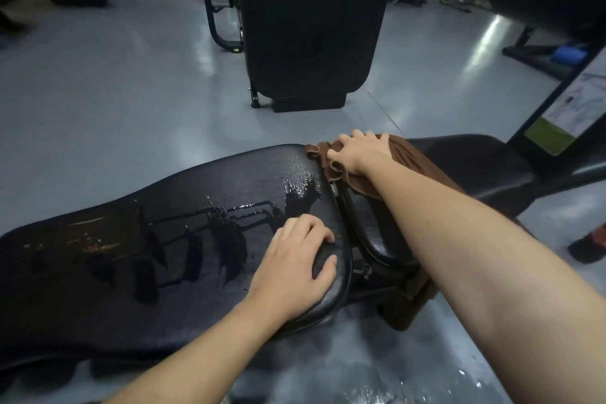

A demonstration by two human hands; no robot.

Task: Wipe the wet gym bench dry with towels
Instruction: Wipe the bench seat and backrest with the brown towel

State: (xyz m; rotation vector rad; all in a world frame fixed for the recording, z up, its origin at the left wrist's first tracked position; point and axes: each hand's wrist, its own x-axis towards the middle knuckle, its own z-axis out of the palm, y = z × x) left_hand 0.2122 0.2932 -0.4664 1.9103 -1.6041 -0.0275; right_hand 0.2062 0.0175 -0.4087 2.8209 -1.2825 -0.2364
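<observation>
A long black padded gym bench (124, 275) runs from the lower left to the centre, with streaks and puddles of water (226, 226) across its top. My left hand (295, 262) rests on the bench's right end, fingers curled over the pad's edge, holding nothing else. A brown towel (410, 157) lies at the far right corner of the pad and drapes over the gap onto the seat pad (465, 167). My right hand (359, 151) presses down on the towel, fingers bunching its edge. More brown cloth (410, 305) hangs below the bench near my right forearm.
A tall black upright pad on a metal frame (311, 26) stands on the grey floor just beyond the bench. A slanted machine post with an instruction placard (570, 102) rises at the right. A blue object (569, 54) lies at the far right. Water wets the floor (377, 387) below.
</observation>
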